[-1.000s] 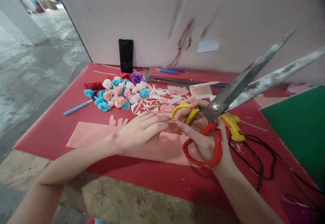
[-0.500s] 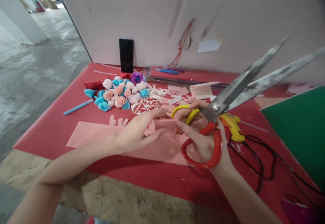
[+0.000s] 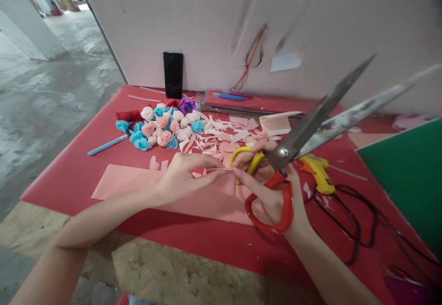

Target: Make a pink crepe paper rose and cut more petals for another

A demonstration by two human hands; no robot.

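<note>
Between thumb and fingers, my left hand [image 3: 186, 176] pinches a small folded piece of pink paper [image 3: 226, 169], seen nearly edge-on. My right hand [image 3: 265, 185] has the scissors [image 3: 283, 153] hooked on its fingers by the yellow and red handles, blades spread and pointing away to the upper right. Its thumb and fingertips also meet at the right end of the folded paper. Below both hands a long pink paper strip [image 3: 120, 183] lies on the red-covered table [image 3: 207, 245].
Paper roses [image 3: 162, 127] in several colours and paper scraps [image 3: 221, 134] lie behind my hands. A phone [image 3: 173, 74] leans against the white panel. To the right are a yellow glue gun [image 3: 317, 171] with its black cord and a green board [image 3: 407, 176]. A blue pen [image 3: 107, 145] lies left.
The small pink paper has turned from facing me to nearly edge-on, and my left fingers have closed in on it. The scissors have tilted and shifted slightly left with my right hand.
</note>
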